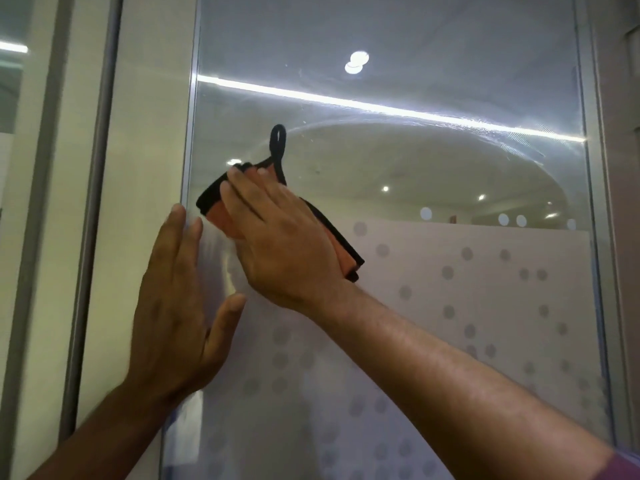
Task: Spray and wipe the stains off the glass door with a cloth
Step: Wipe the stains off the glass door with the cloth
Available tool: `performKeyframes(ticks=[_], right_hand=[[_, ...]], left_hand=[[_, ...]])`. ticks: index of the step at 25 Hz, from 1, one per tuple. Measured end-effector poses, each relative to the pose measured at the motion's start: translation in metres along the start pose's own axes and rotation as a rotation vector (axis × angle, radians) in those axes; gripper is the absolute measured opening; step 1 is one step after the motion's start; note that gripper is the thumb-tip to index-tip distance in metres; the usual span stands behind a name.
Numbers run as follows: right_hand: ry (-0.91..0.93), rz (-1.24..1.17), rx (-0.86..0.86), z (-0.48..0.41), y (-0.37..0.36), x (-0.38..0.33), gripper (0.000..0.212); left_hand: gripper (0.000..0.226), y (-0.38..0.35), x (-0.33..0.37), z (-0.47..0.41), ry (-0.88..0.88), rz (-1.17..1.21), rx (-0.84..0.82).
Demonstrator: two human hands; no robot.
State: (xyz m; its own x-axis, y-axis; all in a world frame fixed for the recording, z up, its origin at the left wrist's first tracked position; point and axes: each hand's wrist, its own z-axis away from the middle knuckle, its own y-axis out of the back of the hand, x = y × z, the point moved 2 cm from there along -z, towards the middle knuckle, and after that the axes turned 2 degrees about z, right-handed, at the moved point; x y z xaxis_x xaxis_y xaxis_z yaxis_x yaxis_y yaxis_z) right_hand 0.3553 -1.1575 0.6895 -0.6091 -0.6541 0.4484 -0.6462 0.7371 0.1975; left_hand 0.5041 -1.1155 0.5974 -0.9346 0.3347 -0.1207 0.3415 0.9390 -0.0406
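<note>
The glass door (433,161) fills the view, clear in its upper half and frosted with grey dots lower down. My right hand (280,237) presses an orange cloth with black edging (221,216) flat against the glass near the door's left edge. A black hanging loop of the cloth (278,140) sticks up above my fingers. My left hand (173,313) lies flat and open on the left edge of the door, below and left of the cloth. Faint curved smear marks show on the glass above the cloth. No spray bottle is in view.
A metal frame strip (188,143) runs down the door's left edge, with a cream wall panel (145,168) beside it. Another frame upright (595,202) bounds the door on the right. Ceiling lights reflect in the glass.
</note>
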Motion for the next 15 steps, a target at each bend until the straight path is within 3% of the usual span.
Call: performKeyframes(ticks=[9,15], right_hand=[[0.213,0.070,-0.011,0.118,0.004,0.022,0.047],[0.031,0.235,0.085,0.164,0.028,0.087,0.054]], left_hand=[[0.094,-0.007,0.013,0.021,-0.047,-0.130,-0.099],[0.095,-0.013,0.005,0.026,-0.104,-0.230,-0.122]])
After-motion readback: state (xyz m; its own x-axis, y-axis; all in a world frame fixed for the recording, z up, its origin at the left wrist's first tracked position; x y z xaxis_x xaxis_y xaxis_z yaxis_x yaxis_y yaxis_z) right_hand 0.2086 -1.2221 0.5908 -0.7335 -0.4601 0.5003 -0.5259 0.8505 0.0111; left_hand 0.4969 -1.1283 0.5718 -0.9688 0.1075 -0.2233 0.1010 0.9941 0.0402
